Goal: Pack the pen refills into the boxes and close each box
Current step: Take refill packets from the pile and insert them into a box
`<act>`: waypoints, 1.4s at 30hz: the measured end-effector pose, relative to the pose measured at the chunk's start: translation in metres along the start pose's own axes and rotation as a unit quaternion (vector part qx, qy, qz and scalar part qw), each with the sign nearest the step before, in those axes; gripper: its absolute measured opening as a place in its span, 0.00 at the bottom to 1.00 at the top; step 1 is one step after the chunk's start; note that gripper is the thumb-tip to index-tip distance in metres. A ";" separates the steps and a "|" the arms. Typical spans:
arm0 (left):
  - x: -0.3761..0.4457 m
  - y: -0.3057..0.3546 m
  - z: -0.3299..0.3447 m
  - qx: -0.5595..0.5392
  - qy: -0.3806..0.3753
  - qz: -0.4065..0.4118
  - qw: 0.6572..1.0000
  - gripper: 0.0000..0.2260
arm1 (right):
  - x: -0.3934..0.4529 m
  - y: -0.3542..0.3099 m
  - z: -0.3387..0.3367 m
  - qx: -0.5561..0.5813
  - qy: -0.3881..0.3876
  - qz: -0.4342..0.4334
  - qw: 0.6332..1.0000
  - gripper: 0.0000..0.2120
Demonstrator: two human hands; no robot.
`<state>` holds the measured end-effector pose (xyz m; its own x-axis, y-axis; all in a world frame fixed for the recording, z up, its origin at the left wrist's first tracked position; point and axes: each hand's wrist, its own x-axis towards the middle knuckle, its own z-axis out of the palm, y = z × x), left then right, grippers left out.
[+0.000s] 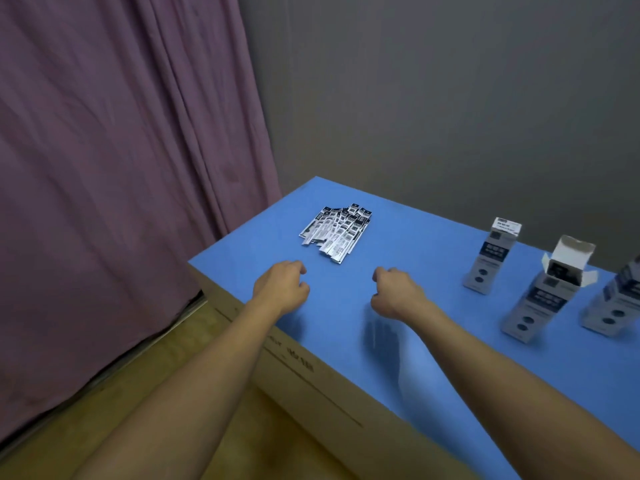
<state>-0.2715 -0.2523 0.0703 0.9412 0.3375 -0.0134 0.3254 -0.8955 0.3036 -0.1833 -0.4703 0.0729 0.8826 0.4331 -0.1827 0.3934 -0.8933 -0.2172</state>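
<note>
hovering just short of the work, the left hand (281, 288) and the right hand (394, 293) both hang over the blue table (433, 368) with fingers loosely curled inward, neither fist tight nor palm spread, and nothing held in either. the pen refills (335, 231) lie in a loose overlapping heap of thin wrapped strips just beyond the left fingertips and a little further past the right ones, apart from both. out to the right of the right hand stand the boxes: the far box (491, 259) with its top flap up, the middle box (547, 289) with its lid and side tabs splayed open, and a third box (614, 299) cut off by the frame edge, its top not visible. the likely trouble is in the grab, since the strips are slick-looking and fanned at different angles, so a hurried pinch may lift some and scatter the rest. a bunch that isn't squared up could catch on the narrow mouth. the boxes are tall and slim, so pushing down off-centre without steadying one might tip it.
</note>
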 end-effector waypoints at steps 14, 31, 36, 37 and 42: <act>0.066 -0.061 0.000 0.068 -0.039 0.026 0.997 0.18 | 0.069 -0.071 0.009 -0.035 -0.015 0.004 0.999 0.20; 0.238 -0.045 0.014 -0.057 -0.063 -0.015 0.996 0.08 | 0.186 -0.040 -0.013 -0.041 -0.014 0.069 0.997 0.19; 0.278 -0.043 0.032 -0.090 -0.067 -0.037 0.993 0.11 | 0.200 -0.035 -0.020 -0.010 0.000 0.095 0.995 0.18; 0.285 -0.042 0.036 -0.089 -0.068 -0.039 0.993 0.14 | 0.201 -0.034 -0.021 -0.003 0.001 0.101 0.995 0.19; 0.313 -0.034 0.055 -0.085 -0.068 -0.048 0.993 0.22 | 0.209 -0.026 -0.020 0.013 0.007 0.133 0.991 0.19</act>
<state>0.0172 -0.1327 0.0031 0.9139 0.3663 -0.1749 0.4051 -0.7951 0.4514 -0.0036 -0.3585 0.0594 0.9576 0.1809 -0.2243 0.1397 -0.9722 -0.1879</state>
